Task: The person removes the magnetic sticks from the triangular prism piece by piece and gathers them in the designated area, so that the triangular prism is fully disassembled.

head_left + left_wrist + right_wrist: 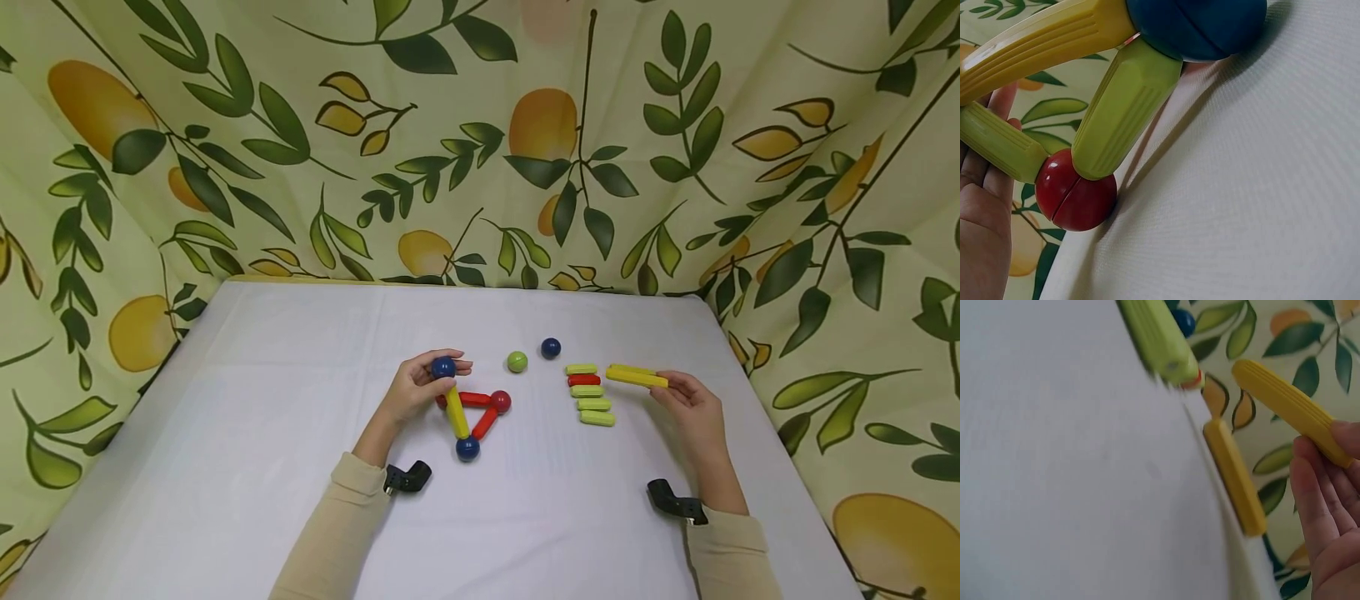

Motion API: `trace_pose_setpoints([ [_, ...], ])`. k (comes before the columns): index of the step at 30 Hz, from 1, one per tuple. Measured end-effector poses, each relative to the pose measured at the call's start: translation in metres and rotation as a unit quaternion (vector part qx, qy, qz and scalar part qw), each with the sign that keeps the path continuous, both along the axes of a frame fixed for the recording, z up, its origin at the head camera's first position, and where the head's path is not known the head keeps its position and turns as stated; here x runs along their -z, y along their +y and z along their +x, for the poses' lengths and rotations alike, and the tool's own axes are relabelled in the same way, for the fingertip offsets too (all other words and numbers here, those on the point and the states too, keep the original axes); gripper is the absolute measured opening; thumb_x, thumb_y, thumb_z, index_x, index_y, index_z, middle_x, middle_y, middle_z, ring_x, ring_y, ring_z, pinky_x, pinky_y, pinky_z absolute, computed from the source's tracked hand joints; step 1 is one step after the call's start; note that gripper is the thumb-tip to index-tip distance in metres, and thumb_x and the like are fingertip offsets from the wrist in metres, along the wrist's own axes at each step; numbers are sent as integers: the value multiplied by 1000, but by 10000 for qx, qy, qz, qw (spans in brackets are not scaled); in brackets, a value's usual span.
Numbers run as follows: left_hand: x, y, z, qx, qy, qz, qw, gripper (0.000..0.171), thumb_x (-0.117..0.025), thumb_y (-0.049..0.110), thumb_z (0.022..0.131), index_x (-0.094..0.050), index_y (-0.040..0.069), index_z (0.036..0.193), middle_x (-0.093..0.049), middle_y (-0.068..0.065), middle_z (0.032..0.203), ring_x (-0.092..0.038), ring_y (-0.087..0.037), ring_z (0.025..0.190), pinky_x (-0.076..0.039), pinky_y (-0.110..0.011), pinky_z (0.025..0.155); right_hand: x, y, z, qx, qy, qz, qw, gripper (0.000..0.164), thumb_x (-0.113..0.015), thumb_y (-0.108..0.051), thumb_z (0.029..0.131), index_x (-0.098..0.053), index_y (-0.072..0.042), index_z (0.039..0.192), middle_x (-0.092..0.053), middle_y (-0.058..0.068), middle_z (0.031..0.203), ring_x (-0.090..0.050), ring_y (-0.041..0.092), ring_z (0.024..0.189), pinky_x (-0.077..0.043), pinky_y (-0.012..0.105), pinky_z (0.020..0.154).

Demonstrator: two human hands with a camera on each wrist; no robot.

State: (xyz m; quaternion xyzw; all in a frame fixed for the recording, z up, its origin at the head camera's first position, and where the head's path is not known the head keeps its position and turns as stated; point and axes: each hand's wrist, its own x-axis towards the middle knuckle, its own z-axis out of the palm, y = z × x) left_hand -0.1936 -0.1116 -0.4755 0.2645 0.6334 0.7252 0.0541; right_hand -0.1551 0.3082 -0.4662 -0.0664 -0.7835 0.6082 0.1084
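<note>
My left hand holds the top of a ball-and-rod building-toy frame, its thumb by the upper blue ball and the yellow rod. That rod slopes down to a lower blue ball. Red rods run to a red ball at the frame's right corner. In the left wrist view, green rods meet at another red ball. My right hand pinches the end of a yellow rod between thumb and fingers. A second yellow rod lies on the table beneath it.
A column of short rods, several green and one red, lies left of my right hand. Behind them are a loose green ball and a blue ball. A leaf-and-fruit patterned curtain surrounds the white-covered table.
</note>
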Motion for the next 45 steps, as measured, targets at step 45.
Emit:
trace_pose_setpoints([
  [45,7,-3,-3,150,200,15,9997,44,-54,0,90,-47,-4,134,-58,-33,118,-64,-16,108,-52,-32,90,31,11,-4,1000,-661,2136,9695,38,-66,-19,89,-61,-2,122,-66,19,108,-47,-12,71,-40,5,61],
])
